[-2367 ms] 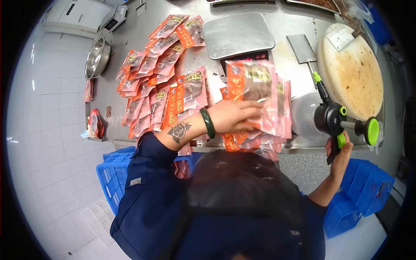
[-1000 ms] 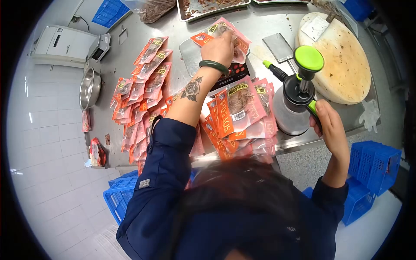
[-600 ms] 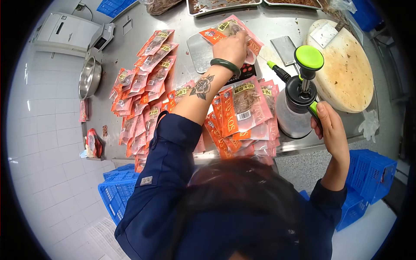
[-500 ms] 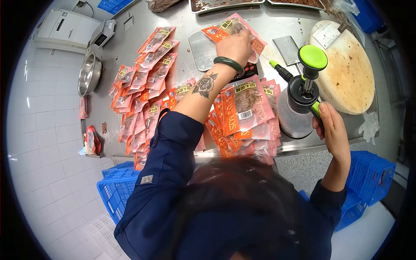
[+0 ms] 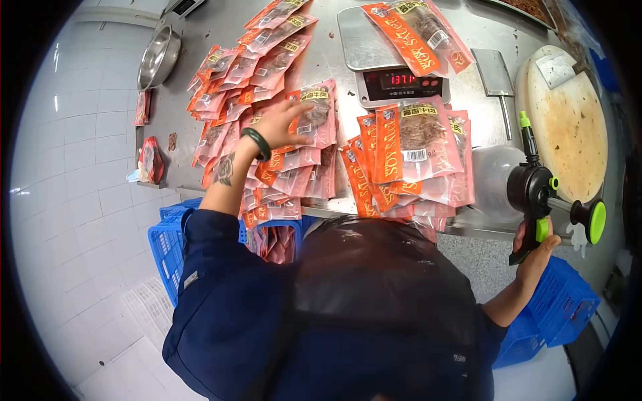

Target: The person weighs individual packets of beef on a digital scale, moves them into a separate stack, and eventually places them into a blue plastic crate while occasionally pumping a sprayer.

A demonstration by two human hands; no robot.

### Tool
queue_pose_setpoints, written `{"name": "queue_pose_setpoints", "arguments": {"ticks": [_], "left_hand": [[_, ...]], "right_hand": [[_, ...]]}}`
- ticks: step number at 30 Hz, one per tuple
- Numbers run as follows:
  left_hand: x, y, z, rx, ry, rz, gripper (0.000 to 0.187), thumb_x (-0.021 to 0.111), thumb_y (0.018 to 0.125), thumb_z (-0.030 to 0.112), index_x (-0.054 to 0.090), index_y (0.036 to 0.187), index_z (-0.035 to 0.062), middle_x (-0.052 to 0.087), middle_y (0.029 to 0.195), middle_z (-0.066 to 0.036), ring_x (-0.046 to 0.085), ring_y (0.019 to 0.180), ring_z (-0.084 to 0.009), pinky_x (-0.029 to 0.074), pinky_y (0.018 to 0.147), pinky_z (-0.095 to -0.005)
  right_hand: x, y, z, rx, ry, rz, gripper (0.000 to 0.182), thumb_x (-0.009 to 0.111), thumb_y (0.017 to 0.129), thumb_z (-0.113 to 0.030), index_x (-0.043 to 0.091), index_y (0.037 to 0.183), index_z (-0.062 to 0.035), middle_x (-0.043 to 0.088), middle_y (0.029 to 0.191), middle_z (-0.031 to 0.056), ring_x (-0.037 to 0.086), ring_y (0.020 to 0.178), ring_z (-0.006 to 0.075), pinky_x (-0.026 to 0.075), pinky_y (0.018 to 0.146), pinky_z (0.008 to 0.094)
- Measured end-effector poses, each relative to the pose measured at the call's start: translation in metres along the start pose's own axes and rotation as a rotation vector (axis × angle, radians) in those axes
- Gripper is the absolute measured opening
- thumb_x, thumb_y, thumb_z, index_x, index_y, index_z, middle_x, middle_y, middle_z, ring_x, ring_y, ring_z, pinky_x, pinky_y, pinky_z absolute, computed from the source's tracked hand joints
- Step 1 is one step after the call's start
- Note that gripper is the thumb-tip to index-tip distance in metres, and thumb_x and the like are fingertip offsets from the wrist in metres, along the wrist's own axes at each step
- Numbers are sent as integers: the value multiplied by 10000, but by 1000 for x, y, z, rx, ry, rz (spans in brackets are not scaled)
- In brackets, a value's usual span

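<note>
My left hand (image 5: 284,127) has its fingers spread at the left edge of a red-and-pink food pouch (image 5: 319,117), on top of an overlapping pile of similar pouches. My right hand (image 5: 540,248) is wrapped round the black-and-green handle of a pump spray bottle (image 5: 498,180). The bottle lies tilted nearly on its side, its green-topped pump knob pointing right and its nozzle pointing away from me. Another pouch (image 5: 422,37), with brown meat showing through its window, lies across the plate of a digital scale (image 5: 368,50) whose red digits are lit.
A second pouch stack (image 5: 411,144) lies by the table's front edge, left of the bottle. More pouches (image 5: 264,60) overlap at the far left, near a steel bowl (image 5: 159,59). A cleaver (image 5: 556,70) rests on the round cutting board (image 5: 568,134). Blue crates (image 5: 558,304) stand below.
My left hand has let go of the pouch on the scale and moved left to the other pile. The spray bottle has gone from upright to tipped over in my right hand. The view has shifted.
</note>
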State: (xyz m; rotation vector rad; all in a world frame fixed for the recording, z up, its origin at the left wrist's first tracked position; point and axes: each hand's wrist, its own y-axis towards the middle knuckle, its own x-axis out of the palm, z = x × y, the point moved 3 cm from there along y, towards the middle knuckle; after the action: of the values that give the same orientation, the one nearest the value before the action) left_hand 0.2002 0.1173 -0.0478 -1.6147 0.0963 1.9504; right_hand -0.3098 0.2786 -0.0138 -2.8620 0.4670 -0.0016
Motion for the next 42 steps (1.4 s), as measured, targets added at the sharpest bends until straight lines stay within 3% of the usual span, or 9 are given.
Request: {"name": "queue_pose_setpoints", "arguments": {"ticks": [5,9,13,15,18,22,26,35,42], "left_hand": [[79,-21,-25,-364,-421,222,621,673,772,359,473,1312,125,518,1231,-209,515,1133,-362,417,965,-404],[57,-5,-15,-442,145,199,276,503,879,300,604,1114,197,592,1063,-164,610,938,-330,491,806,-450],[-44,10,-30,-583,147,145,303,448,905,367,618,1068,176,654,991,-162,615,939,-350,489,781,-456],[-96,8,-46,-479,84,320,308,463,911,364,642,1006,131,655,965,-171,621,910,-346,474,792,-429],[-160,11,-10,-466,-73,612,286,509,903,330,598,1141,199,651,942,-174,630,878,-335,476,740,-409],[-151,66,42,-98,-31,808,377,548,867,247,526,1243,273,665,953,-125,645,838,-312,499,687,-420],[-99,143,89,-207,72,544,313,481,887,232,550,1193,241,661,991,-125,643,844,-344,509,716,-449],[-72,177,132,-154,30,644,379,404,941,352,505,1236,138,661,909,-188,636,808,-372,496,686,-478],[-68,173,132,-162,34,619,354,459,886,225,514,1225,139,663,885,-177,641,790,-358,499,673,-474]], "right_hand": [[7,-7,2,15,-18,74,829,277,841,-746,480,1133,3,472,658,32,402,474,79,324,414,201],[3,-6,1,-11,-29,27,778,284,868,-712,502,1098,-1,485,657,37,409,479,84,330,427,203],[3,-6,3,-14,-28,27,756,291,881,-696,511,1075,1,486,648,33,407,476,81,324,425,200],[7,-7,-1,-24,-29,31,749,291,886,-690,511,1070,2,486,645,34,405,472,79,320,422,200],[6,-7,3,-23,3,52,741,288,892,-683,511,1060,3,484,637,34,399,466,75,312,415,199],[9,-7,-3,-46,-40,-8,730,280,898,-677,508,1045,1,478,627,32,394,461,69,302,410,199],[8,-7,-1,-50,2,36,715,274,909,-662,509,1037,1,481,627,28,395,460,68,297,409,195],[40,39,-63,-94,-439,-416,438,321,996,-422,496,833,-55,481,640,-1,398,519,47,316,475,200],[63,47,-81,-45,-503,-379,396,354,1006,-362,479,770,-70,460,610,-14,391,508,43,318,464,201]]}}
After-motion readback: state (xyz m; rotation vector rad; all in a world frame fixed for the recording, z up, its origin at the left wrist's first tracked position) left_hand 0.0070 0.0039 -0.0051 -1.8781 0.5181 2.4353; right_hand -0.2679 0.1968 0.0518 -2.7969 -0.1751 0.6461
